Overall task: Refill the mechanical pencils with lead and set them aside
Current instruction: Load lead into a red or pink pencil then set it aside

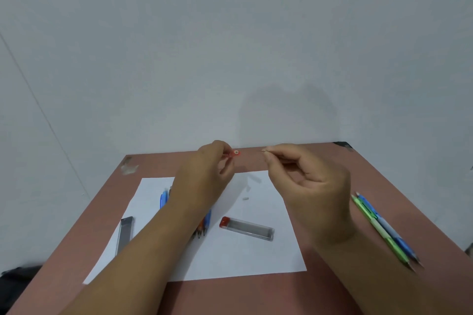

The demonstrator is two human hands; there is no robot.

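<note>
— Looking nearest first, what lies on the table?

— A white sheet of paper on the reddish top. On it, a clear lead case with a red cap lies on its side, and a second, darker lead case sits at the sheet's left edge. Off the sheet to the right, a green pencil and a blue pencil lie side by side, touching.

— And under the left arm?

— More pencils, mostly hidden; a blue one shows beside the wrist.

— The hands?

— Both are raised above the far edge. The left hand pinches a red pencil, its open end facing the camera. The right hand has thumb and forefinger pressed together on a thin lead, just apart from the pencil's end.

— Beyond that?

— A plain pale wall.
</note>
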